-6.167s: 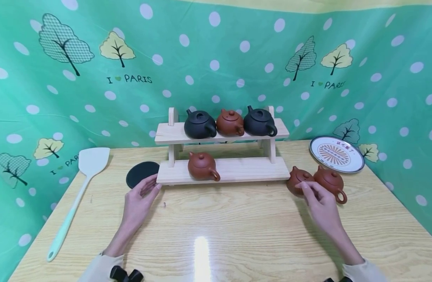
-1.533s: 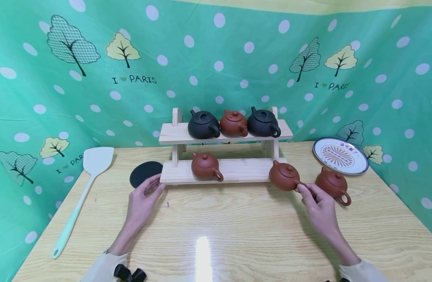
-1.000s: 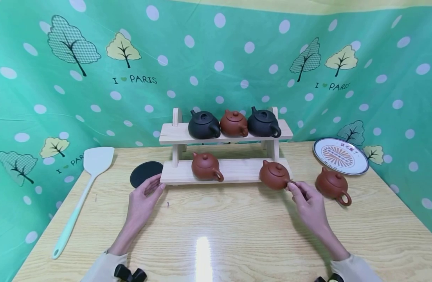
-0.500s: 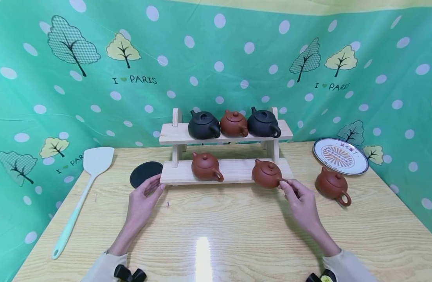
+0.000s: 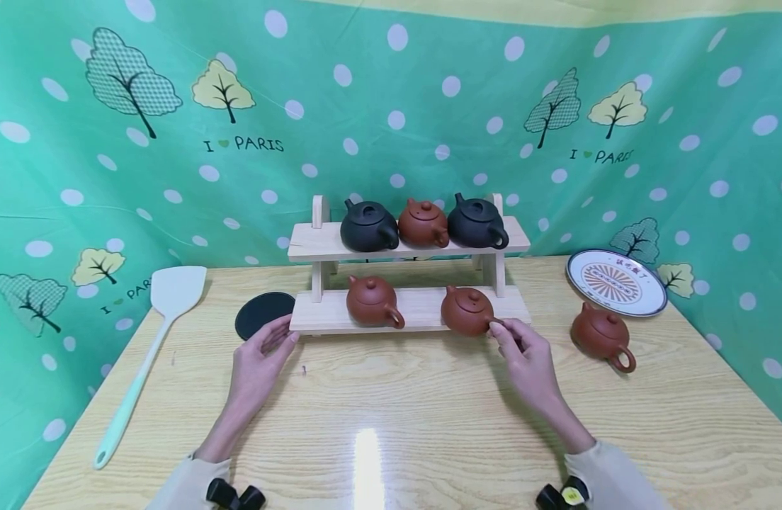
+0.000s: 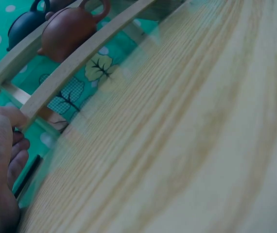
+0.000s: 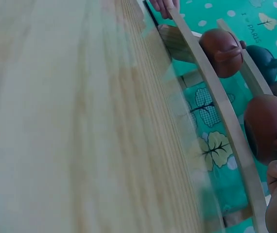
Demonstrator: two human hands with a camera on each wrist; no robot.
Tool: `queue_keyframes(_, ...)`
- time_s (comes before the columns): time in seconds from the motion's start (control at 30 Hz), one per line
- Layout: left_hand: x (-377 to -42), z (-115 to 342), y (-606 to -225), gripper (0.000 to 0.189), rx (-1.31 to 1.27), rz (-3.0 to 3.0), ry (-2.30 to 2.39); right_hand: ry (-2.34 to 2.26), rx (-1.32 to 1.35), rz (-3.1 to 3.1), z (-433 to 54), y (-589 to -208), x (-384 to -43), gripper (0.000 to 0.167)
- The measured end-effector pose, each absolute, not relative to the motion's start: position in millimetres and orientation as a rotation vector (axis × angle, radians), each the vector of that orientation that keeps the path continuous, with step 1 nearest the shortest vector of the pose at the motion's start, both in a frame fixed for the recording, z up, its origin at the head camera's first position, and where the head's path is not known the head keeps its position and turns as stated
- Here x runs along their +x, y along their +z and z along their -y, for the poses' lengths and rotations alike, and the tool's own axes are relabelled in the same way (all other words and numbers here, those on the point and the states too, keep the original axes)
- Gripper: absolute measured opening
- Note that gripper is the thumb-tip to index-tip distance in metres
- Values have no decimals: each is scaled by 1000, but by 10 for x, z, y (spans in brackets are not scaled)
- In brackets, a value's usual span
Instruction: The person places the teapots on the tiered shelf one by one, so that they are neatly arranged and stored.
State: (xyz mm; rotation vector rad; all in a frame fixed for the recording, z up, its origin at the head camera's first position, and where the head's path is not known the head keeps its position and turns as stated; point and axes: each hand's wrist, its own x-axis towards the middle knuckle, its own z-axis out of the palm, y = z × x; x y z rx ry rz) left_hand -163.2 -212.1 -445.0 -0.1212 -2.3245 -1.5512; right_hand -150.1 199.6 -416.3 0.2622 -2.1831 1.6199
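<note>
My right hand [image 5: 528, 365] pinches the handle of a reddish-brown teapot [image 5: 466, 312], which is over the right part of the lower board of a two-tier wooden shelf [image 5: 419, 319]. In the right wrist view the held teapot [image 7: 267, 126] shows beside the curled fingers, its underside partly visible over the board. My left hand [image 5: 257, 365] grips the left end of that board; in the left wrist view the thumb [image 6: 7, 116] lies at the board's end. Another brown teapot [image 5: 370, 302] sits on the lower board's left part, handle toward me.
On the upper board a brown teapot [image 5: 423, 224] stands between two black teapots [image 5: 367, 227]. One more brown teapot [image 5: 600, 333] is on the table at right, near a patterned plate [image 5: 617, 283]. A black round mat [image 5: 263, 312] and a white-headed spatula [image 5: 136, 361] lie left.
My right hand has taken a brown teapot by its handle from beside the other one on the right and carried it left over the lower board. The left hand stays at the shelf end.
</note>
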Motion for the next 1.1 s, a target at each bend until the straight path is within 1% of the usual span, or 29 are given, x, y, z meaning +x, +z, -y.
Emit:
queue_keyframes(0.77,-1633,2120,-4452,40,-120,2321,-1556,1633,342,2156,-1762,-4195,-1666,13)
queue_keyframes(1.1,-1626,2116,-4437,41,-115,2321,-1561,1660,349,2140,-1667,-4208,-1721,13)
